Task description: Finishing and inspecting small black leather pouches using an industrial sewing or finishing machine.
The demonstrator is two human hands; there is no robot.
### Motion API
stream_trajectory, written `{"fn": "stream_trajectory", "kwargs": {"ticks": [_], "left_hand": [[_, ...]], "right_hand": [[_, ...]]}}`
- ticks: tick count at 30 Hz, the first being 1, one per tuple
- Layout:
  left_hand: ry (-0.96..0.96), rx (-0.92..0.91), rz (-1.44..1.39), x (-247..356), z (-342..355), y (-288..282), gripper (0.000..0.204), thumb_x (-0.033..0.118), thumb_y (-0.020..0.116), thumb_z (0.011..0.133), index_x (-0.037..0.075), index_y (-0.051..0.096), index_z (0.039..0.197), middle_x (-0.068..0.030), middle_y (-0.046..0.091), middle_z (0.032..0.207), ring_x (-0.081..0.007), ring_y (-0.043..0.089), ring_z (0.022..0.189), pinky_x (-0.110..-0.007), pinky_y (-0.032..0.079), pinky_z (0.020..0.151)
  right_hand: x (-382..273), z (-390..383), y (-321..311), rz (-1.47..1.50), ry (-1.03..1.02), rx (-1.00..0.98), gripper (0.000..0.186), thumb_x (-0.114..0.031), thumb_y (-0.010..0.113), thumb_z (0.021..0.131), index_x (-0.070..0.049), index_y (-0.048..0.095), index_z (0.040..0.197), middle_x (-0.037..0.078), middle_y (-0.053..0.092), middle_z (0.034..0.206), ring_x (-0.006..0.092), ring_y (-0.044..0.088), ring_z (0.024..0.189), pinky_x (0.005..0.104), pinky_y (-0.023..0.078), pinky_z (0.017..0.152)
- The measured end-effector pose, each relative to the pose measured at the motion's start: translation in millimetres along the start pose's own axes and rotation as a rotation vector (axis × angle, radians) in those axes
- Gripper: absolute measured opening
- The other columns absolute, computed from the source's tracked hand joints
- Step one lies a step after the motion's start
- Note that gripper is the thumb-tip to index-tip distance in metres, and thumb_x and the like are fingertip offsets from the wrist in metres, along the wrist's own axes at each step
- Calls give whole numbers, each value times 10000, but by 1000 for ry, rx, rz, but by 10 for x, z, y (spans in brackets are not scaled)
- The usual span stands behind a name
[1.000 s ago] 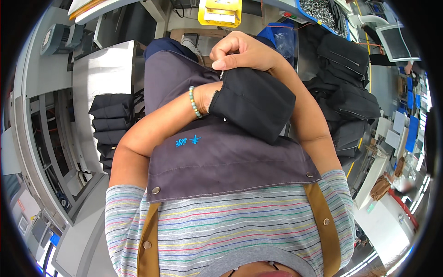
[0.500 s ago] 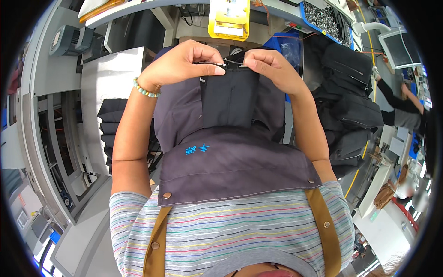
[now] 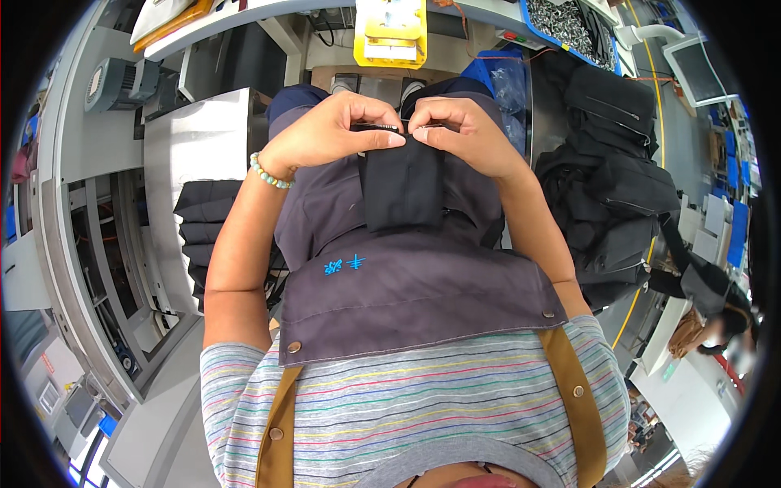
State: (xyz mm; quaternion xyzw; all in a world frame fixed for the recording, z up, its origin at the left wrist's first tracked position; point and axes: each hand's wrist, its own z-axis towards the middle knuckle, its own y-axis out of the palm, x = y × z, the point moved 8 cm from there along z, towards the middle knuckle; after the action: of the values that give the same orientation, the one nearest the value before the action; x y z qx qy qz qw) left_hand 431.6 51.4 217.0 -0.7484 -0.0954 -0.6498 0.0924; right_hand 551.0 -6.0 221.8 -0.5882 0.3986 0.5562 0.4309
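A black fabric piece (image 3: 403, 191), like a pouch, hangs between my hands over my apron-covered lap (image 3: 317, 203). My left hand (image 3: 333, 134) pinches its zippered top edge (image 3: 376, 128) from the left, thumb on the front. My right hand (image 3: 468, 138) pinches the same edge from the right, its thumb close to my left thumb near the middle.
Folded black pieces (image 3: 207, 213) lie on a metal stand at left; a pile of black items (image 3: 602, 191) is at right. Ahead are a yellow fixture (image 3: 390, 32), blue bag (image 3: 504, 102) and tray of metal parts (image 3: 569, 24). A co-worker (image 3: 712, 289) is at far right.
My left hand has come out from inside the black piece, which now hangs upright between both pinching hands. Since half a second ago, the hands have drawn slightly closer. The co-worker has moved lower in view.
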Motion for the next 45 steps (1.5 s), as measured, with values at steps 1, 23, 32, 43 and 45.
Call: {"fn": "stream_trajectory", "kwargs": {"ticks": [1, 23, 32, 43, 45], "left_hand": [[-36, 16, -69, -46, 2, 1, 105, 100, 692, 944, 2, 696, 980, 52, 642, 848, -9, 516, 765, -197, 426, 679], [28, 115, -92, -145, 0, 64, 126, 137, 726, 922, 25, 669, 924, 80, 562, 804, -14, 468, 748, -208, 394, 667], [2, 170, 328, -56, -82, -43, 181, 119, 738, 892, -22, 656, 970, -2, 624, 878, -70, 529, 824, -246, 448, 782], [89, 76, -5, 138, -148, -297, 155, 123, 593, 1013, -20, 646, 1044, 25, 619, 931, -42, 529, 883, -223, 444, 792], [146, 113, -32, 269, -165, -384, 157, 121, 583, 1023, -14, 638, 1082, 40, 604, 935, -30, 520, 889, -209, 439, 800]], "right_hand": [[35, -7, 22, -13, 17, 4, 116, -99, 593, 942, 2, 612, 889, -27, 525, 847, 58, 461, 786, 229, 370, 706], [213, -24, 22, 134, 68, 102, 133, -113, 589, 948, -4, 616, 877, -26, 560, 868, 59, 488, 832, 239, 382, 755], [425, -94, -84, 110, 163, 227, 238, -211, 613, 985, 5, 681, 910, -29, 627, 833, 52, 534, 815, 237, 428, 761], [96, 101, -309, 198, 49, -22, 151, -182, 638, 970, -37, 650, 933, -59, 600, 898, 28, 518, 867, 221, 420, 824], [-43, 145, -398, 225, 19, 8, 157, -191, 639, 971, -43, 651, 918, -67, 597, 892, 22, 518, 854, 218, 416, 819]]}}
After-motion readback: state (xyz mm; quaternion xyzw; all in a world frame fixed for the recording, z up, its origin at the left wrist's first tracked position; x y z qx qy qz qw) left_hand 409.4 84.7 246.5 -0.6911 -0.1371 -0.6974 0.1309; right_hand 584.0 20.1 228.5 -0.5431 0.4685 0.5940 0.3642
